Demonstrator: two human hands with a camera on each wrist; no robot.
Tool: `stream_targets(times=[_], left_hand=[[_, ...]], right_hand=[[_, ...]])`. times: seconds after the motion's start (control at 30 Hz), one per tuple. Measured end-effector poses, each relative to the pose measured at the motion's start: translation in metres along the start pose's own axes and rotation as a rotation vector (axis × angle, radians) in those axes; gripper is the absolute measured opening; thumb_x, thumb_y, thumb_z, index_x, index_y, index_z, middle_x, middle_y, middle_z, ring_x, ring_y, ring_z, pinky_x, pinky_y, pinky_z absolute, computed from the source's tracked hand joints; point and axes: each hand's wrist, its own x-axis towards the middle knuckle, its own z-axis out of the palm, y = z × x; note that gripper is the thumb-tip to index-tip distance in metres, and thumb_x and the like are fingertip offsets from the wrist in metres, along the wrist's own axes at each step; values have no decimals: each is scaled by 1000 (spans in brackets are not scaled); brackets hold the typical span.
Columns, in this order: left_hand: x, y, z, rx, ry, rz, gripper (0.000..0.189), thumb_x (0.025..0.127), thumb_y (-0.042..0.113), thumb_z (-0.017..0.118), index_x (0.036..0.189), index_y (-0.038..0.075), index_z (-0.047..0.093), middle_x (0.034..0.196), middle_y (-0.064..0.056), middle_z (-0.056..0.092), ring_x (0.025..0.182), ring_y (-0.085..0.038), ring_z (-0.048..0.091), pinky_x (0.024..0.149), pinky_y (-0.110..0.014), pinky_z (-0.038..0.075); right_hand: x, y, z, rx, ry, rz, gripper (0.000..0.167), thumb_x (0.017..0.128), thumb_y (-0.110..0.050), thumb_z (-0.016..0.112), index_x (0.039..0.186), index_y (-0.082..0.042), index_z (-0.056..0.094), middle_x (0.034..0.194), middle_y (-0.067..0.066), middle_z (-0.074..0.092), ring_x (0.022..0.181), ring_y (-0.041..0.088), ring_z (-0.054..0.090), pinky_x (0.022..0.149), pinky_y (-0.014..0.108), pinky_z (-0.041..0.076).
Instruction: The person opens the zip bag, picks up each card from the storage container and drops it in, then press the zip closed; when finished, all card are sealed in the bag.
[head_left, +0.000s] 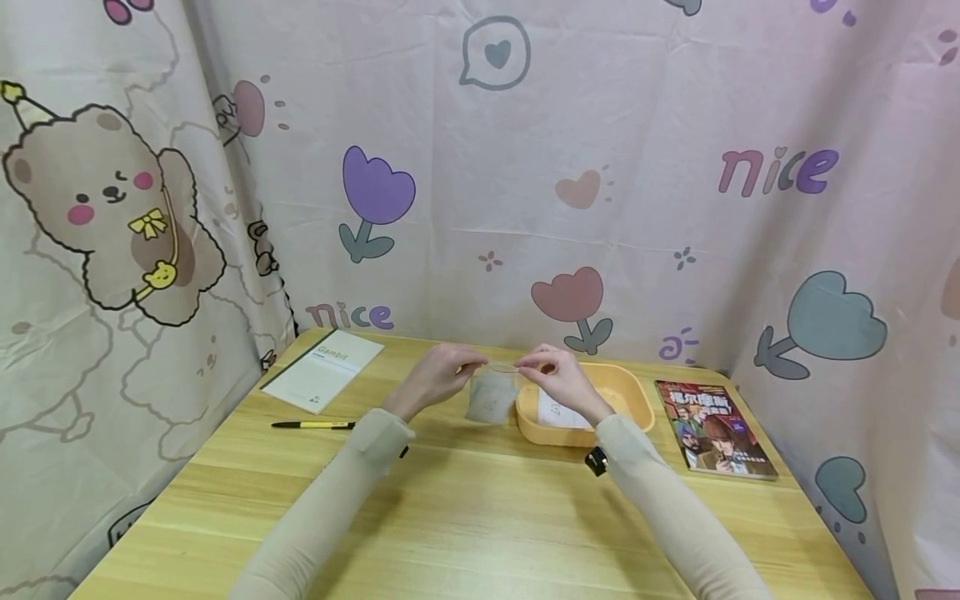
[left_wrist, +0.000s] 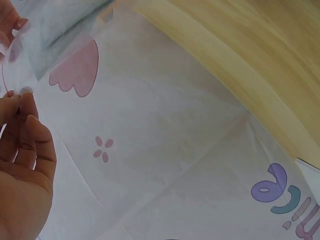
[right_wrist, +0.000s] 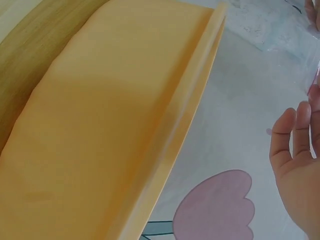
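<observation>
Pinching the translucent bag (head_left: 491, 400) apparently at its top, the left hand (head_left: 437, 377) and right hand (head_left: 564, 383) should pull gently, evenly.

The tabletop (head_left: 495, 517) is cut off at its near edge; the orange tray (head_left: 555, 437) is partly covered by the right hand (head_left: 562, 382); print on the bag (head_left: 492, 398) is blurred.

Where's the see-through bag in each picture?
Head: the bag is below the middle, held by the left hand and right hand.
Left wrist: the bag, top left.
Right wrist: the bag, top right.
Shared landmark: the wooden table, below the hands, then top right, then top left.
</observation>
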Motion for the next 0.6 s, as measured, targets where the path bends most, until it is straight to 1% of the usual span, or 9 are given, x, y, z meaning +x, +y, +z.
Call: stream_targets(times=[0.17,0.27,0.33,0.47,0.6], left_hand=[[0,1,-3,-18,30,4,17,89,-1,67,100,7,77,95,-5,76,84,-16,71,76,-28,59],[1,1,-3,-23,49,20,16,88,-2,68,98,7,77,92,-5,76,81,-15,70,74,-27,58],[1,0,-3,-17,50,29,16,88,-1,68,98,8,77,92,-4,76,80,-15,70,74,-27,58],[0,0,-1,-5,34,29,16,88,-1,68,98,9,77,94,-4,76,82,-15,71,76,-28,58],[1,0,0,0,33,34,16,88,-1,68,98,9,77,96,-4,76,84,-16,72,77,-29,59]], right_hand=[[1,-1,1,5,13,-9,12,91,-14,70,101,-17,78,97,-2,70,86,11,62,75,26,54],[1,-2,1,18,14,-9,13,90,-13,71,101,-16,78,98,1,71,88,14,62,75,27,54],[0,-2,2,23,10,-2,13,90,-12,71,101,-16,78,100,1,71,88,14,62,75,27,53],[-1,-5,3,11,-7,12,18,91,-10,68,103,-19,77,102,-1,70,83,13,56,71,26,49],[-1,-6,5,-26,-39,13,27,91,-7,62,106,-25,77,99,-6,71,82,13,50,68,27,42]])
